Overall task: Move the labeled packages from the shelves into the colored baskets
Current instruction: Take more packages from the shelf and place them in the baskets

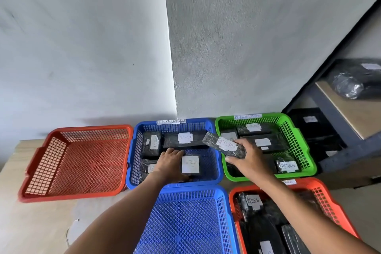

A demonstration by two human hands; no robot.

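Packages wrapped in black plastic with white handwritten "RETURN" labels sit in three of the five mesh baskets on the pale wooden tabletop (31,222). Right hand (250,159) grips one long black wrapped package (224,145), fingers curled round its near end, tilted in the air over the gap between the far blue plastic basket (216,171) and the green plastic basket (307,159). Left hand (171,164) reaches into the far blue basket, resting on a black package with a white label (190,164); whether the fingers clasp it cannot be told. Hands are apart. Empty red basket (76,161) lies far left; near blue basket (185,220) in front; near red basket (321,194) holds packages. More black packages (354,80) remain on the dark metal shelf (338,128) at right.
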